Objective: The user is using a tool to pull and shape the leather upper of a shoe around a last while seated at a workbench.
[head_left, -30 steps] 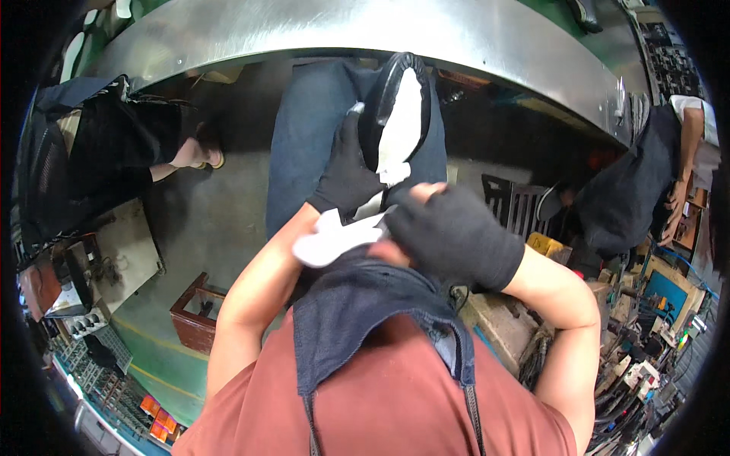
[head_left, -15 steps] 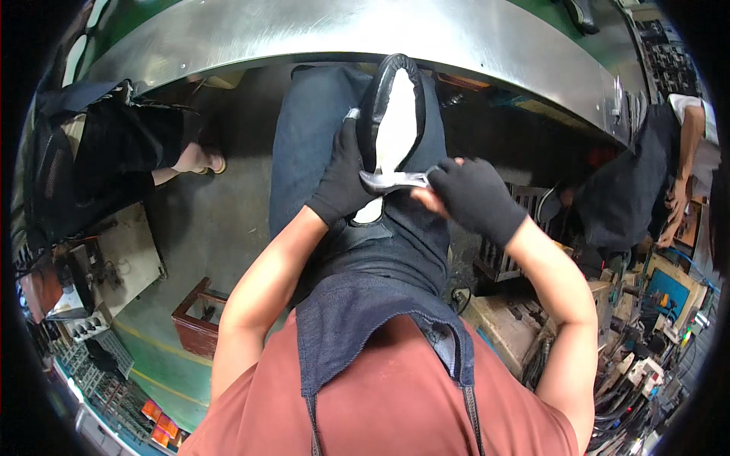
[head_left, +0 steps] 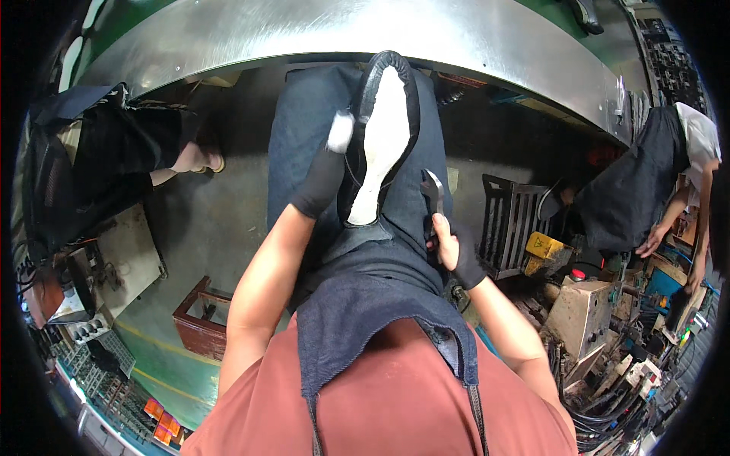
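Note:
A black shoe upper [head_left: 411, 125] lies sole side up across my lap, toe pointing away, its edge folded around a long white insole [head_left: 384, 137]. My left hand [head_left: 325, 173], in a black fingerless glove with white wrapping on a digit, is closed on the shoe's left side; its other fingers are hidden. My right hand [head_left: 455, 247], also gloved, grips a shiny metal tool [head_left: 435, 191] with a curved head, just right of the shoe and apart from it. The tool's handle is mostly hidden in my fist.
A steel bench edge [head_left: 350, 34] curves across the front, close beyond the toe. Dark slatted frame [head_left: 508, 224], yellow box [head_left: 546, 247] and cluttered machinery [head_left: 585, 315] stand at right. Left are a reddish-brown stool [head_left: 201, 318] and a seated person [head_left: 122, 144]; another person [head_left: 631, 182] works at right.
My right hand has drawn the metal tool off the shoe's heel half, toward the right and nearer to me. The insole shows uncovered. The shoe has shifted slightly left under my left hand.

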`<state>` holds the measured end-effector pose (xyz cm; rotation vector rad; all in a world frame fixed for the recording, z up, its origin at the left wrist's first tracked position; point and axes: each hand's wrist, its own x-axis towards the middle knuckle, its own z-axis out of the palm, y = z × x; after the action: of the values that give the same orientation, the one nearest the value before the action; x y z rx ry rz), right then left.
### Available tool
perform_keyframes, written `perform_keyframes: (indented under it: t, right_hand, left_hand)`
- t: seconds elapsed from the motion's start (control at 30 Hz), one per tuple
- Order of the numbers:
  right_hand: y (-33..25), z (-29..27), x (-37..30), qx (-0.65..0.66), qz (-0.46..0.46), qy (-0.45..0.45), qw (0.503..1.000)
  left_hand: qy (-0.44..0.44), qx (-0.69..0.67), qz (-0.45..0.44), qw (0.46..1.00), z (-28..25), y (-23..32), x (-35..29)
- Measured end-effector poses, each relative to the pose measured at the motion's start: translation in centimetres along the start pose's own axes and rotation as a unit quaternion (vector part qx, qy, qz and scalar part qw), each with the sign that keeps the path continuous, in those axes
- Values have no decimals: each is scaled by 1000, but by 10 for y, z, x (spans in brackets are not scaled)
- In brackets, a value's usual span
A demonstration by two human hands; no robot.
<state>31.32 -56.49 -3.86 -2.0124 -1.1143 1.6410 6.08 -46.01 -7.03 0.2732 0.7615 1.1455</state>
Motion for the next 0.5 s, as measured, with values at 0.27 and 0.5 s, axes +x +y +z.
perform_keyframes:
  t: [0.27, 0.5]
  right_hand:
    - [6, -6, 10, -6, -74, -29, 997]
    - [-110, -33, -4, -148, -236, -121, 953]
  left_hand:
    - [119, 522, 174, 827, 26, -6, 10]
    - [103, 531, 276, 795, 24, -15, 10]
